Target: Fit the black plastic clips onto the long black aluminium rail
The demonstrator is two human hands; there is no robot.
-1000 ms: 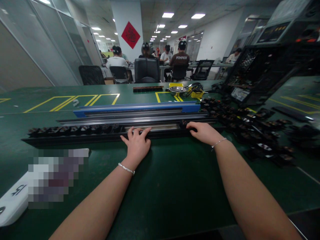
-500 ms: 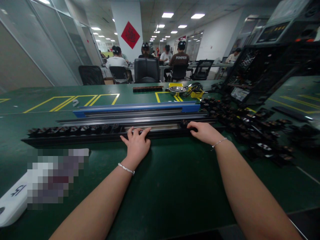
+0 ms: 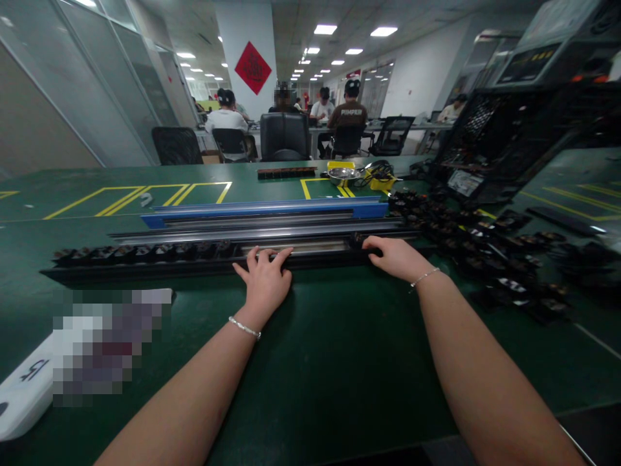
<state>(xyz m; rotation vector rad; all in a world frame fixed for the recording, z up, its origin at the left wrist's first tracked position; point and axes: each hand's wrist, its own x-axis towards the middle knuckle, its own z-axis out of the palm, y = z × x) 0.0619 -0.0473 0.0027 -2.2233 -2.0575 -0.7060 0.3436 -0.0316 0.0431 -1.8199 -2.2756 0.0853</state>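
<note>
A long black rail lies across the green table, with a row of small black parts seated along its left half. My left hand rests on the rail's front edge near the middle, fingers spread, holding nothing. Farther right, my right hand has its fingers curled and closed at the end of a single small black part sitting in the rail's channel. Between the two hands the bare, pale channel shows. My fingers partly hide where they grip the part.
Behind lie a silver-black rail and a blue rail. Loose black parts are heaped at right, below a black machine frame. A metal bowl stands farther back. A white device lies front left. People sit beyond.
Hardly anything differs. Both hands keep their places at the rail, and the small black part stays by my right fingers.
</note>
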